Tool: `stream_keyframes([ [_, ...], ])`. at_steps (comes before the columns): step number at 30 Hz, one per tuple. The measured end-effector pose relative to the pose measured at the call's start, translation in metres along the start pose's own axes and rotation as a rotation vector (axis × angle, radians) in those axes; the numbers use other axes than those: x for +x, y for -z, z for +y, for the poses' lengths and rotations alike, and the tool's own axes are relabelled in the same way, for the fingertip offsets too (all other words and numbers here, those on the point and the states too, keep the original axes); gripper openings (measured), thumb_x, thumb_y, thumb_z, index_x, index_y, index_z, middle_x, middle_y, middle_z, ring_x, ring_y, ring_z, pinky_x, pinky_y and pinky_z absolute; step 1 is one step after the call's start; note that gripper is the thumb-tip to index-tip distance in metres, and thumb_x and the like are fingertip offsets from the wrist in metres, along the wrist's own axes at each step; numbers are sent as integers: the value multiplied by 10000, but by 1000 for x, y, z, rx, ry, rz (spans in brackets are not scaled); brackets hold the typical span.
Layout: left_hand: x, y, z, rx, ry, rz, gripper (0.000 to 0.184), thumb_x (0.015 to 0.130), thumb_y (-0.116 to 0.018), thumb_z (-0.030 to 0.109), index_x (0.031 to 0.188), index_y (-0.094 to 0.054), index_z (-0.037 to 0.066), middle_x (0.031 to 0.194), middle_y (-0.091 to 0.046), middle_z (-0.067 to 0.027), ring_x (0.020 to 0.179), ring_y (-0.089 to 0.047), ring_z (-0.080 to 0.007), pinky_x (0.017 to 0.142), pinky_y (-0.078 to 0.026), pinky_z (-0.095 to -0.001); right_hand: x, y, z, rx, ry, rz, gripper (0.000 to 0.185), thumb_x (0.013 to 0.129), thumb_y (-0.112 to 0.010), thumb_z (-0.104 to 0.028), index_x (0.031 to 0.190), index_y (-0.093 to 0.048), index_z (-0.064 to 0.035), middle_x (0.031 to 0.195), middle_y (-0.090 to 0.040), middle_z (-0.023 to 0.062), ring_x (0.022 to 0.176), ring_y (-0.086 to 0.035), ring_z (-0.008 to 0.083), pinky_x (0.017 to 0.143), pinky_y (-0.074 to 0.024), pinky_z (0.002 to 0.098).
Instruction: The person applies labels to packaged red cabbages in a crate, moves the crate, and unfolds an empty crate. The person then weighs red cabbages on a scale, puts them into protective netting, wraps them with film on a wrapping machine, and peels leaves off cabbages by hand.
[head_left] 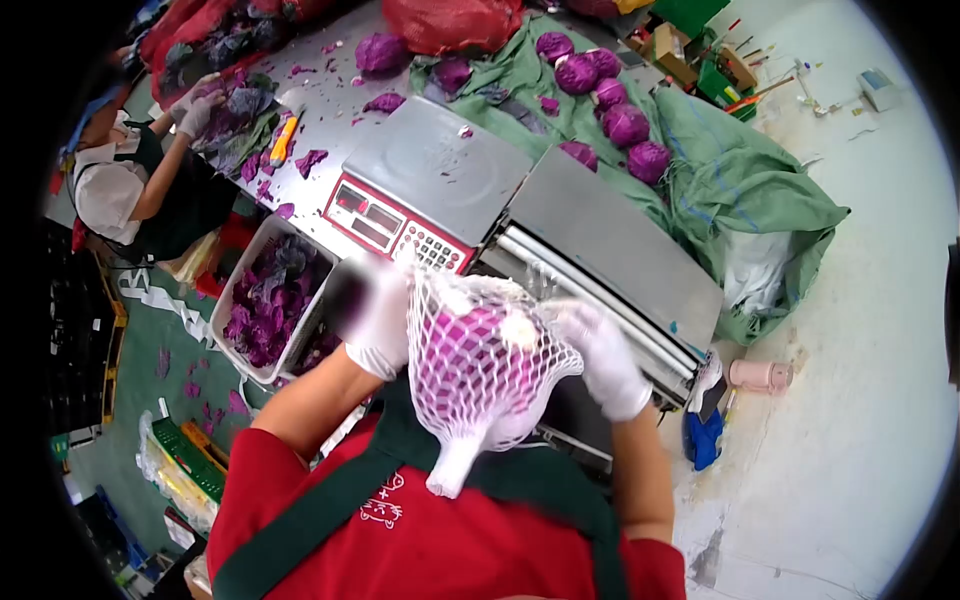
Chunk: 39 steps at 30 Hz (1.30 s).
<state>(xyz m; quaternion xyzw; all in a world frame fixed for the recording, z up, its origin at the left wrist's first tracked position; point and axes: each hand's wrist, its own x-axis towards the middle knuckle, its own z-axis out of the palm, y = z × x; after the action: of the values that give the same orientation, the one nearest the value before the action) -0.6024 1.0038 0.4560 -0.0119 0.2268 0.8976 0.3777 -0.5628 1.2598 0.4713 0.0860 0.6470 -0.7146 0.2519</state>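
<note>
Your L hand [385,312] is at the net's [480,375] upper L edge; it's blurred there, so can't tell if the fingers are clenched. Your R hand [603,360] has its fingers closed on the net's R edge. Net is btwn your hands, in front of your chest, w/ purple cabbage [465,350] inside & its gathered end hanging down. Scale [440,165] & wrapper [610,250] sit side by side beyond; bin [275,300] w/ purple leaves is to the L.

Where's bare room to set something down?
The steel plate between the scale pan and green sacking looks bare. The pan has room around its scraps. Crowded: sacking under cabbages; left of table, with leaves, knife, co-worker's hands.
</note>
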Motion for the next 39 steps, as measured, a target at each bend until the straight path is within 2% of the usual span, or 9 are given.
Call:
stream_keyframes([
  [4,23,-20,-51,56,-163,-203,358,792,-612,263,1025,-569,-6,994,-606,-181,1041,-572,-334,1019,-392,-474,-59,-28,43,640,86,32,634,990,-306,-491,1396,-383,-10,1374,-476,147,1263,-466,242,1086,-352,389],
  [8,41,-57,-52,-118,-175,-152,458,875,-583,233,1253,-474,-2,1202,-554,-172,1149,-522,-311,1021,-393,-446,-73,8,47,664,73,35,660,984,-237,-530,1423,-366,-55,1410,-446,130,1282,-446,269,1090,-351,419],
  [15,165,124,54,2119,-598,280,438,987,-420,377,1337,-513,131,1402,-463,-141,1332,-387,-330,1094,-308,-427,-74,104,52,904,424,-143,544,996,-265,-413,1443,-337,-111,1461,-390,78,1344,-357,246,1133,-273,403],
  [20,210,170,127,3046,-440,-235,559,929,-420,541,1418,-385,272,1488,-333,-88,1395,-275,-336,1086,-215,-606,-41,133,-8,967,325,887,527,985,-376,-360,1442,-337,-100,1452,-399,82,1342,-356,235,1123,-289,393],
  [23,277,186,181,2422,-210,1232,709,878,-433,632,1461,-281,257,1473,-326,-173,1354,-311,-382,1064,-232,-621,-7,148,-31,1020,257,780,619,952,-360,-472,1463,-286,-131,1461,-372,75,1335,-348,255,1124,-274,403],
  [26,335,146,171,1770,-937,682,612,927,-479,519,1397,-433,129,1418,-427,-186,1333,-365,-347,1107,-271,-452,10,198,4,875,386,477,575,949,-413,-442,1424,-361,-122,1413,-435,75,1288,-410,244,1086,-339,395],
  [30,301,-16,53,1160,-429,-140,713,966,-295,603,1468,-317,96,1524,-301,-86,1428,-223,-237,1142,-154,-449,39,201,-18,839,218,424,466,994,-340,-395,1345,-470,-119,1336,-517,88,1203,-496,266,1044,-392,430],
  [35,298,-33,-71,915,-163,-311,538,1003,-388,451,1356,-480,55,1425,-433,-76,1304,-402,-184,1093,-302,-350,60,184,-35,799,160,-12,419,982,-452,-399,1145,-603,-44,1101,-656,53,988,-595,171,919,-451,302],
  [39,287,-53,-77,536,79,23,377,998,-482,279,1260,-542,14,1197,-604,-78,1067,-588,-137,936,-471,-263,81,203,4,271,201,597,532,968,-480,-446,1184,-568,32,1147,-611,90,1035,-541,142,942,-409,285],
])
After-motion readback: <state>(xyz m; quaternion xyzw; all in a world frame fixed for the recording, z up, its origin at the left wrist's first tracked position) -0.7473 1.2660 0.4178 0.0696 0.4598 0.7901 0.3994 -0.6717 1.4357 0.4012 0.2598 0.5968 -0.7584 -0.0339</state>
